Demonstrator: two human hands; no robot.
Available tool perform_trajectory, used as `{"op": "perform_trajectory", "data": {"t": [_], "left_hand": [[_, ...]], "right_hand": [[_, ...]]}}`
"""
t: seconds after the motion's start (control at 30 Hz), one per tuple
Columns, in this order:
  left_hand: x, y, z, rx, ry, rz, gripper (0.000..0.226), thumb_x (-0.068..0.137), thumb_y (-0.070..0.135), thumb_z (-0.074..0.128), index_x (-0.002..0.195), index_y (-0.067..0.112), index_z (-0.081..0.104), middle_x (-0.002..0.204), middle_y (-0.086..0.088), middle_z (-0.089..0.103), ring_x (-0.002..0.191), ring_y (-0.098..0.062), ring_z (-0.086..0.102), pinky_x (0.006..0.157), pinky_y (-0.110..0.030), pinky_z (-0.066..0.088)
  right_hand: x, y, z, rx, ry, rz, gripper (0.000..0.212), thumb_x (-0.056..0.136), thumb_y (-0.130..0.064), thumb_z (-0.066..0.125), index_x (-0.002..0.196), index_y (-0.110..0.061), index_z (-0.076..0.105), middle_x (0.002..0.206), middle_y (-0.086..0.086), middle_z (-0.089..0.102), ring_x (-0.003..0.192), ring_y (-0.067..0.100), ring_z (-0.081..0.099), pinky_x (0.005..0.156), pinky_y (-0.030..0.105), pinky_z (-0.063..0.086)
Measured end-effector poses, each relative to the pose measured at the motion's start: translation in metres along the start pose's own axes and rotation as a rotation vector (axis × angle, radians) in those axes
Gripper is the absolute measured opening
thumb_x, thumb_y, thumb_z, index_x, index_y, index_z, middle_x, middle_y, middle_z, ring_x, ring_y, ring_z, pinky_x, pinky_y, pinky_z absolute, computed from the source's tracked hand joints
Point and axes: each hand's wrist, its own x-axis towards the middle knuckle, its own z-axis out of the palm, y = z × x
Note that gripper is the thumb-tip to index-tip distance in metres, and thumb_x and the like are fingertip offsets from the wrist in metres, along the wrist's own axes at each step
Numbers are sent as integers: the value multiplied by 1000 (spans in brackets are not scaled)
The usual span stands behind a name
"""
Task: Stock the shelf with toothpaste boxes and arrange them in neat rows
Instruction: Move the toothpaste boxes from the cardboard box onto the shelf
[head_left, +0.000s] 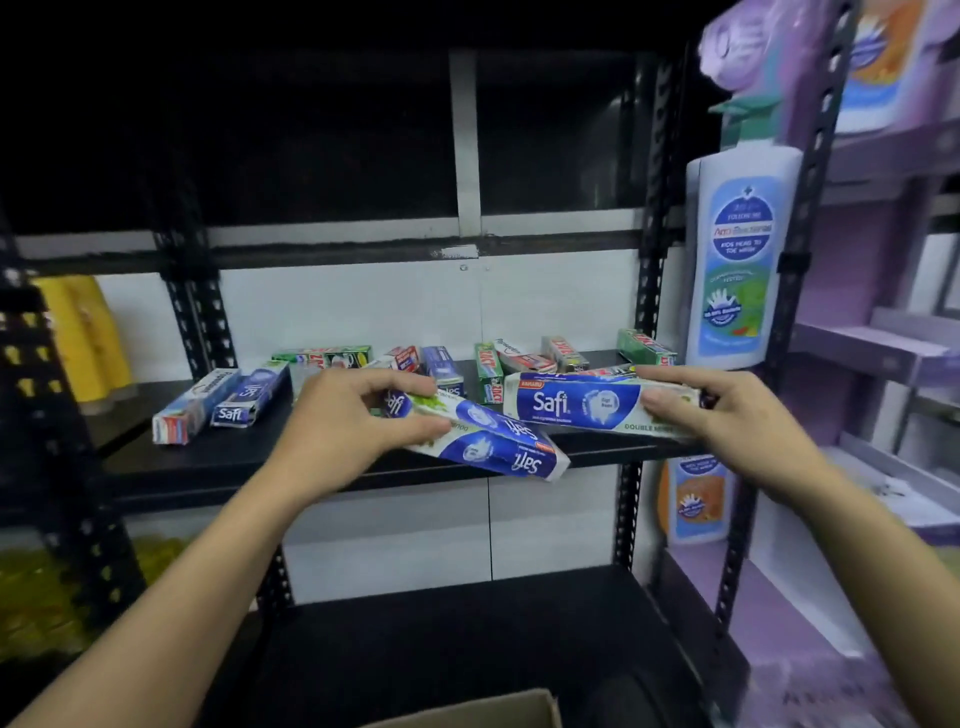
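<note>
My left hand (358, 415) grips a blue and white Safi toothpaste box (493, 441) by its left end, tilted down over the front edge of the black shelf (234, 457). My right hand (717, 410) holds a second Safi box (576, 405) by its right end, level above the shelf. Two boxes (223, 400) lie side by side at the shelf's left. Several green, red and blue boxes (498, 364) lie scattered along the back.
A large white wash bottle (737, 260) hangs on the right upright. Yellow bottles (83, 338) stand on the neighbouring rack at left. A lower black shelf (467, 623) and a cardboard box's edge (493, 709) lie below. Purple shelving (883, 338) is at right.
</note>
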Motion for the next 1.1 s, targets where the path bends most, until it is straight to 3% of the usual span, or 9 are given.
{"op": "perform_trajectory", "data": {"t": [0.1,0.27,0.4,0.47,0.57,0.67,0.77,1.0,1.1], "left_hand": [[21,-11,10,-81,78,-4,33,60,39,91,90,33,79,95,20,75,94,0,69,88,-25,52],[46,-45,40,-98,198,-28,29,64,36,90,90,34,78,100,25,72,98,4,65,85,-17,47],[53,-79,60,-112,204,-141,28,67,39,88,92,34,76,95,14,74,94,-13,68,78,-23,49],[55,-93,66,-83,157,-170,29,68,44,85,93,36,73,95,7,74,86,-19,67,78,-34,52],[53,-101,72,46,66,-137,26,74,42,82,98,37,71,103,17,70,82,2,59,72,-16,44],[52,-106,74,138,35,-108,28,80,41,77,106,37,69,107,20,66,94,2,57,74,-9,38],[55,-112,71,149,1,-109,26,83,43,73,108,39,68,103,11,70,86,0,59,71,-9,42],[66,-123,71,66,-51,-148,22,86,44,69,108,42,68,110,19,67,95,0,61,75,-21,47],[67,-126,72,59,-47,-149,24,84,49,69,107,46,67,108,20,69,95,-13,66,85,-35,53]], "right_hand": [[17,16,-13,-34,130,42,26,86,-43,70,111,-38,72,86,-8,76,77,13,71,77,38,57],[43,44,-20,-103,421,110,27,88,-39,68,114,-33,72,80,-4,72,73,19,66,69,30,53],[71,68,-16,-224,518,122,31,91,-33,65,120,-23,70,78,8,66,76,22,57,77,27,42],[87,82,-11,-269,518,105,33,91,-30,65,122,-19,69,94,12,70,84,22,59,83,28,43],[114,103,-3,-317,467,73,33,92,-27,65,123,-17,68,109,14,70,97,27,62,93,33,44],[137,115,1,-380,409,50,31,93,-25,63,123,-18,68,107,14,66,100,31,60,89,32,41],[153,123,-2,-395,360,53,31,94,-24,64,124,-18,67,112,13,65,102,30,59,91,32,41],[185,123,-2,-405,262,101,28,94,-29,62,120,-18,69,109,6,70,97,25,62,83,33,47],[197,115,15,-382,287,165,35,93,-29,62,123,-12,66,117,16,68,107,32,60,92,38,46]]}}
